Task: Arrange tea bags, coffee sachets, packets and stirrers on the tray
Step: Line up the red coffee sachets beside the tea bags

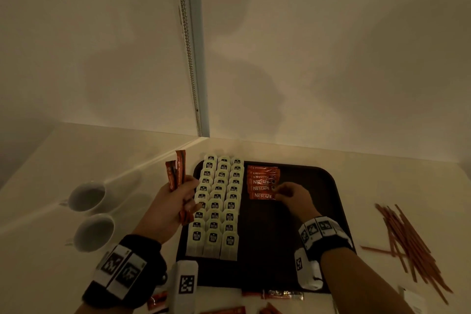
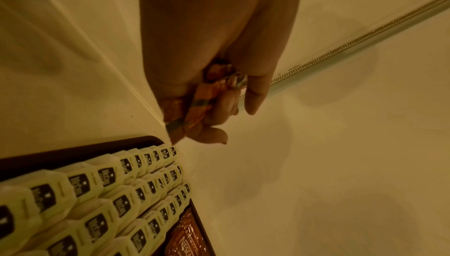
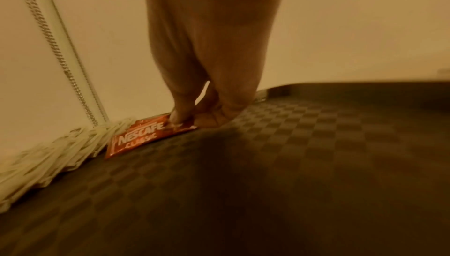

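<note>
A dark tray (image 1: 316,176) lies on the counter. Three rows of pale tea bags (image 1: 218,201) fill its left side. Beside them lies a column of overlapping red coffee sachets (image 1: 262,182). My right hand (image 1: 283,192) pinches the right end of the nearest sachet (image 3: 141,135), which lies flat on the tray (image 3: 292,164). My left hand (image 1: 182,197) is raised over the tray's left edge and grips a bundle of orange stick sachets (image 1: 177,173) upright; their lower ends (image 2: 187,110) show below the fist, above the tea bags (image 2: 102,192).
Two white cups (image 1: 88,195) (image 1: 94,232) stand left of the tray. A loose pile of brown stirrers (image 1: 410,239) lies on the counter at the right. More red sachets (image 1: 283,294) lie by the tray's near edge. A wall corner rises behind.
</note>
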